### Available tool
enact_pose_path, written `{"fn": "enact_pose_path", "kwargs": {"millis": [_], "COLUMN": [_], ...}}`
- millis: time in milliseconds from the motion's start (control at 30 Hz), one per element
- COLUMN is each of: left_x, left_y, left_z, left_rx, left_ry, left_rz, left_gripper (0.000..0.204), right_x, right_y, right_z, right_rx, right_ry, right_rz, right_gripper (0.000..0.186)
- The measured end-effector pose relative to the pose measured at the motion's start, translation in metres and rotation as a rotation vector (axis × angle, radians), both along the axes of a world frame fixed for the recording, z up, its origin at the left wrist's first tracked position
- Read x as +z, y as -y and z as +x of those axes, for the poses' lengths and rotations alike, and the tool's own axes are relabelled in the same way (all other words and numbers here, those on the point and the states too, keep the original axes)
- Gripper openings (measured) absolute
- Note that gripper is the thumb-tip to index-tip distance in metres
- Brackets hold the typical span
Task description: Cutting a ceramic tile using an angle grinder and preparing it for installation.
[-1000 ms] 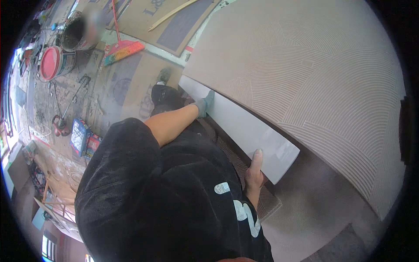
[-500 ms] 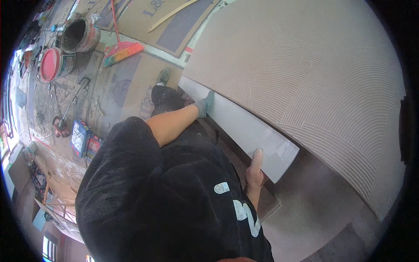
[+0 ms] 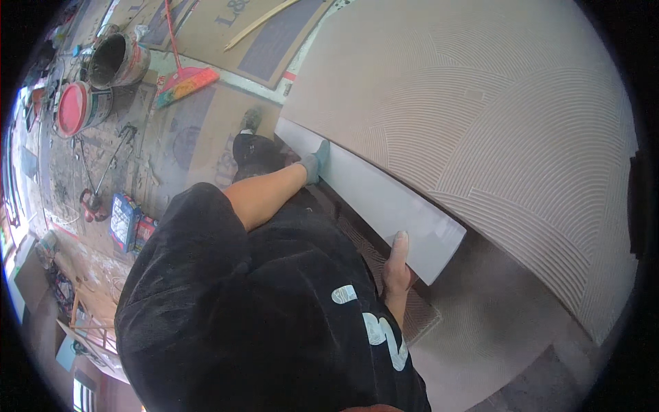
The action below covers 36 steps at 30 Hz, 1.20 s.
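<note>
A long, narrow pale grey tile (image 3: 391, 202) lies slantwise in front of me, along the edge of a large surface (image 3: 384, 69) covered with combed adhesive. My left hand (image 3: 316, 163), in a grey-green glove, grips the tile's near edge toward its far end, thumb laid over the top face. Around the other end, my right hand (image 3: 398, 268) is closed on the same near edge. Its thumb presses on the top face, and the fingers below are hidden. A lower patch of ridged adhesive (image 3: 420, 317) shows beneath the tile, next to my right wrist.
Left on the dusty floor stand an open bucket (image 3: 118, 60) and one with a red lid (image 3: 72, 110). A red broom (image 3: 184, 84) lies near protective boards (image 3: 261, 51) with a wooden strip (image 3: 261, 26). A blue and red package (image 3: 127, 221) sits beside a metal-rod tool (image 3: 96, 192).
The whole view has shifted slightly to the left. Both hands keep the same hold on the tile, with no clear movement against the combed surface.
</note>
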State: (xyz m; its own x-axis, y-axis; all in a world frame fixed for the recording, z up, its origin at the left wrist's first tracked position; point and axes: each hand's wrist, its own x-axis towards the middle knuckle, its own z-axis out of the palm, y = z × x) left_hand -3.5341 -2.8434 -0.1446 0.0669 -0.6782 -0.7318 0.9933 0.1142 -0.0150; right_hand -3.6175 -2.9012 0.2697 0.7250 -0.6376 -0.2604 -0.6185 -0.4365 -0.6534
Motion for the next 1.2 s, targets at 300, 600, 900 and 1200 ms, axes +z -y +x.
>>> {"fn": "enact_pose_path", "kwargs": {"millis": [300,600,900,1200], "left_x": [0.014,0.003,0.004,-0.029], "left_y": [0.019,0.065,0.055,-0.002], "left_z": [0.002,-0.02,-0.012,-0.016], "left_rx": [-0.198,-0.239,-0.291,-0.791], "left_ry": [0.155,0.24,0.352,1.045], "left_rz": [-0.011,-0.032,-0.019,0.085], "left_gripper": [0.065,0.062,0.059,0.056], "right_x": [0.029,0.014,0.024,0.01], "right_y": [-0.007,0.029,0.012,-0.029], "right_z": [0.016,-0.009,0.006,0.023], "right_rx": [-0.046,-0.005,-0.033,0.051], "right_ry": [-0.031,0.007,-0.045,-0.015], "right_rz": [-0.078,-0.094,-0.113,-0.077], "right_gripper": [0.044,0.044,0.045,0.04]}}
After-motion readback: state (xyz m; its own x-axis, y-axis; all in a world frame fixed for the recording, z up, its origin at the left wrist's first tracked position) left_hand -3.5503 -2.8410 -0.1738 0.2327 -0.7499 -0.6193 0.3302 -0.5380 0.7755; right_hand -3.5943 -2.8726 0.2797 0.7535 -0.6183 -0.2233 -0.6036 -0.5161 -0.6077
